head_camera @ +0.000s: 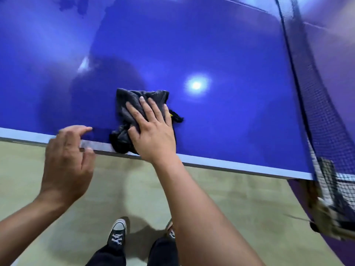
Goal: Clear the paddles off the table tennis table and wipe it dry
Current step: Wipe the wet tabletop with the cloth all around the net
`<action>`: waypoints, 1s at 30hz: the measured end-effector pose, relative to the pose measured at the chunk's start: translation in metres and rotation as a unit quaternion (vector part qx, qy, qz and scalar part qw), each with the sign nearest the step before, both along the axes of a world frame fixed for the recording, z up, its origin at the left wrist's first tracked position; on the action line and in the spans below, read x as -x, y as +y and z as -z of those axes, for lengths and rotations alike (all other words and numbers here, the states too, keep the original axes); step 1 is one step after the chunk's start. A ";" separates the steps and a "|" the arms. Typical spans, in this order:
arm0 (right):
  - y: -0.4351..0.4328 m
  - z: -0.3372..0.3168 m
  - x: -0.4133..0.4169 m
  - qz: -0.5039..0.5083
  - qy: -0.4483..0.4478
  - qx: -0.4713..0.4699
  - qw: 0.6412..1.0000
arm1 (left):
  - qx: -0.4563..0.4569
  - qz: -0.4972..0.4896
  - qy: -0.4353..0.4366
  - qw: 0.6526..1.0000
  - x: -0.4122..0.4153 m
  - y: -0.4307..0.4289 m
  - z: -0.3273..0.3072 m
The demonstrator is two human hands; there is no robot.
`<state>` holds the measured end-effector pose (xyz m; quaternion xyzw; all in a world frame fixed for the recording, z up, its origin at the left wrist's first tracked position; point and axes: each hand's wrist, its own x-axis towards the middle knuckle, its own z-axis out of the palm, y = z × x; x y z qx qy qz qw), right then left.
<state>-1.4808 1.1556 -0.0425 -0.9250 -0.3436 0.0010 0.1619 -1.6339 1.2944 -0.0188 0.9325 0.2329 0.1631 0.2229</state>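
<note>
A dark grey cloth (130, 104) lies crumpled on the blue table tennis table (221, 116), close to its near white-lined edge. My right hand (151, 129) presses flat on the cloth with straight, spread fingers. My left hand (67, 158) hovers at the table's edge to the left of the cloth, its fingers loosely bent and holding nothing, the fingertips near the white line. No paddles are in view. A wet patch (73, 4) shows at the far left of the table.
The black net (311, 104) runs along the right side, with its clamp (326, 212) at the table's corner. Below the table edge lies a beige floor (115, 189), and my dark sneakers (117, 235) stand there.
</note>
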 end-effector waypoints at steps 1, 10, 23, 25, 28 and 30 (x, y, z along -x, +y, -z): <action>-0.027 0.001 -0.009 0.031 0.003 -0.006 1.000 | -0.005 0.013 0.014 1.000 -0.005 -0.013 0.000; -0.284 0.004 -0.047 0.248 0.003 0.012 0.969 | -0.031 0.183 0.022 0.982 -0.081 -0.168 0.003; -0.358 0.008 -0.147 0.247 -0.010 0.022 0.969 | -0.075 0.224 0.068 0.969 -0.205 -0.270 0.004; -0.357 0.008 -0.166 0.241 -0.012 0.024 0.970 | -0.080 0.221 0.075 0.969 -0.224 -0.278 0.001; -0.354 0.008 -0.193 0.239 -0.014 0.018 0.971 | -0.081 0.214 0.083 0.970 -0.250 -0.286 -0.004; -0.352 0.007 -0.218 0.239 -0.009 0.021 0.971 | -0.080 0.209 0.085 0.971 -0.269 -0.288 -0.006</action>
